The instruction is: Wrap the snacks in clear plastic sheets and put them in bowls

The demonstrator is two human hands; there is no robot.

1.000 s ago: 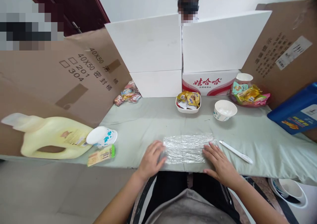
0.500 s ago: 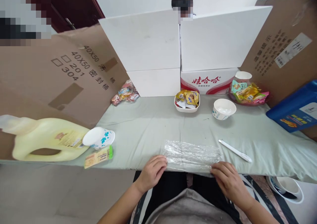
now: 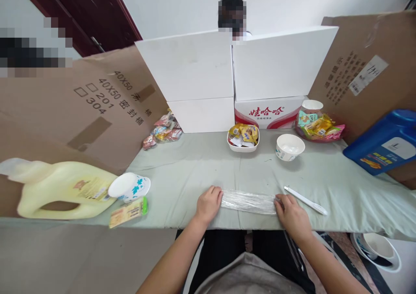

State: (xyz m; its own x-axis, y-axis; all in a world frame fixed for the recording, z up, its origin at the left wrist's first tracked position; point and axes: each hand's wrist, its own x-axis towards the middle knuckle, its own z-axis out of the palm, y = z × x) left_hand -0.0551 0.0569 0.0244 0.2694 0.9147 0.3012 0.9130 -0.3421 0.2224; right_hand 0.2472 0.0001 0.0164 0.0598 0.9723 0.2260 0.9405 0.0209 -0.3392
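A strip of clear, crinkled plastic film (image 3: pixel 248 201) lies folded lengthwise along the near edge of the cloth-covered table (image 3: pixel 182 172). My left hand (image 3: pixel 209 203) pinches its left end, with the fingers closed on it. At the other end, my right hand (image 3: pixel 292 214) grips the film between thumb and fingers. Just beyond my right hand is a white utility knife (image 3: pixel 305 200), lying at a slant and untouched.
A dish of wrapped snacks (image 3: pixel 243 144) and a paper bowl (image 3: pixel 290 147) stand farther back. Left are a yellow jug (image 3: pixel 65 190), a tipped paper bowl (image 3: pixel 130 186) and a toothpick packet (image 3: pixel 128 211). A blue bottle (image 3: pixel 380 142) leans right. Behind white boxes (image 3: pixel 188 69) is a person (image 3: pixel 232 12).
The film has become a narrower strip, its near part folded away from me. Both hands have moved forward with its ends. The camera view has tilted up slightly.
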